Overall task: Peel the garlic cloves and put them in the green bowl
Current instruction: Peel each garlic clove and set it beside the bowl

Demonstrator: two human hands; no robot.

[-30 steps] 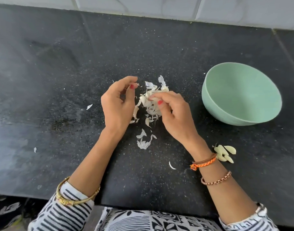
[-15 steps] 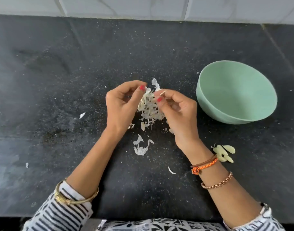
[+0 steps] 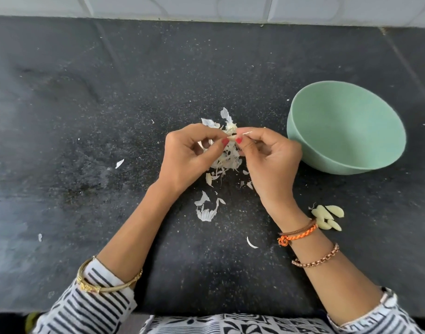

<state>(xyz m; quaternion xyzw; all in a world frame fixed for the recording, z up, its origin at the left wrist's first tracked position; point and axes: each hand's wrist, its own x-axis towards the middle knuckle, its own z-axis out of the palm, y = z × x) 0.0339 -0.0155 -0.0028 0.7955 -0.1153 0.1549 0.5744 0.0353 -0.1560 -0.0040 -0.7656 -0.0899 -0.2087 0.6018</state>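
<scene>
Over the middle of the black counter my left hand (image 3: 185, 157) and my right hand (image 3: 267, 162) meet, thumbs and forefingers pinching one small garlic clove (image 3: 232, 137) between them. Most of the clove is hidden by the fingertips. Under the hands lies a heap of white garlic skins (image 3: 227, 160). The green bowl (image 3: 346, 128) stands to the right of my right hand, and nothing shows inside it. Several peeled cloves (image 3: 327, 216) lie on the counter near my right wrist, in front of the bowl.
Loose skin scraps are scattered on the counter: a larger piece (image 3: 206, 208) in front of the heap, a curl (image 3: 252, 243) nearer me, a chip (image 3: 119, 163) to the left. A tiled wall (image 3: 206, 7) rises behind the counter.
My hands have come together from a small gap and now pinch the same clove above the skins; the right hand was picking in the heap earlier. The camera view shifted slightly.
</scene>
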